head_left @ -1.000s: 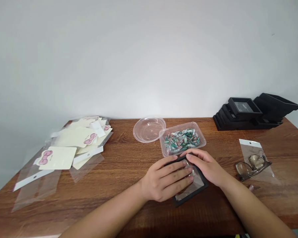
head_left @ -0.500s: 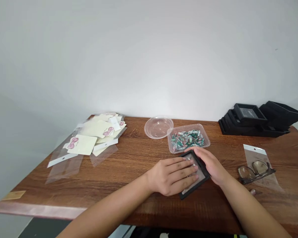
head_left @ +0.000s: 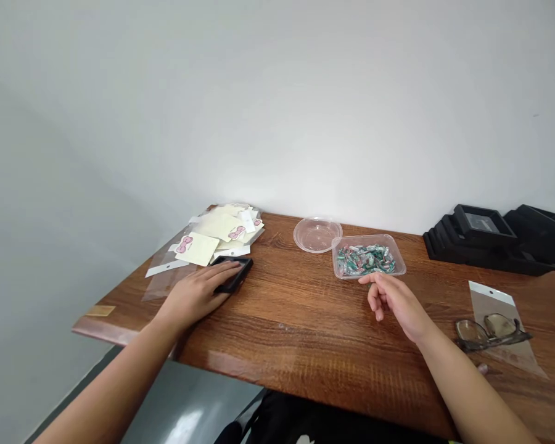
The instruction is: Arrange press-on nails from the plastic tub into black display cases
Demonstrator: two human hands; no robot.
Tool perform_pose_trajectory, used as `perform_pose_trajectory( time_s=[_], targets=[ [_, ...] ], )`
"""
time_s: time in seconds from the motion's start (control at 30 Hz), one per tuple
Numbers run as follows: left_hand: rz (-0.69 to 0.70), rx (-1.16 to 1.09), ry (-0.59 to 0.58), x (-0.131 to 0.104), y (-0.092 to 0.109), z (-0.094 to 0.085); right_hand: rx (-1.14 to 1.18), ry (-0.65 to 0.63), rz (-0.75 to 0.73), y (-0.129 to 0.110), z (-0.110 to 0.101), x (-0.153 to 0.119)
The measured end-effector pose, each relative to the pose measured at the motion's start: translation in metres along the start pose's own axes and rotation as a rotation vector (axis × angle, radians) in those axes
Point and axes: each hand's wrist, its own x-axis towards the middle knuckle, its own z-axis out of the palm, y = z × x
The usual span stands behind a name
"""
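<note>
My left hand (head_left: 202, 291) grips a small black frame (head_left: 241, 276) with a clear panel, fingers over its top and thumb along its near side. The frame is at the table's left, beside cream cards (head_left: 198, 248) with pink bow shapes. My right hand (head_left: 395, 303) hovers over the table, index finger stretched out and the others loosely curled, with nothing visible in it. Just beyond its fingertips stands a clear plastic tub (head_left: 401, 269) of small green, pink and silvery wrapped pieces (head_left: 367, 259).
A round clear lid (head_left: 317, 234) lies beside the tub. Black frames (head_left: 485, 237) are stacked at the back right. Eyeglasses (head_left: 493, 333) rest on a clear bag (head_left: 488, 303) at the right. A wall (head_left: 305, 111) rises behind the wooden table (head_left: 282, 320).
My left hand has carried the black frame left, beside the cards. My right hand has let go of it and stays near the tub. The view has shifted left.
</note>
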Motion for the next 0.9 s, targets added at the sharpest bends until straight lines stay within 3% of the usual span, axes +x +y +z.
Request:
perform_pose_trajectory(
  time_s=[0.2, 0.33, 0.43, 0.57, 0.7, 0.77, 0.83, 0.9],
  targets=[
    [-0.102, -0.014, -0.15, 0.022, 0.03, 0.013, -0.043, 0.035, -0.011, 0.005, -0.004, 0.005],
    [-0.106, -0.036, -0.197, 0.034, 0.06, 0.024, -0.064, 0.05, -0.027, 0.007, -0.005, 0.006],
    [-0.083, -0.056, -0.229, 0.049, 0.071, 0.03, -0.075, 0.053, -0.041, 0.008, -0.004, 0.006],
    [-0.038, -0.087, -0.27, 0.074, 0.059, 0.032, -0.092, 0.049, -0.059, 0.009, -0.004, 0.006],
    [-0.083, -0.075, -0.261, 0.086, 0.033, 0.017, -0.119, 0.066, -0.086, 0.01, -0.006, 0.007],
    [-0.142, -0.054, -0.23, 0.086, 0.036, 0.007, -0.135, 0.084, -0.106, 0.009, -0.007, 0.008],
    [-0.167, -0.049, -0.188, 0.083, 0.061, 0.001, -0.152, 0.113, -0.136, 0.006, -0.009, 0.008],
    [-0.082, -0.089, -0.185, 0.08, 0.107, 0.0, -0.17, 0.16, -0.176, 0.004, -0.011, 0.009]
  ],
)
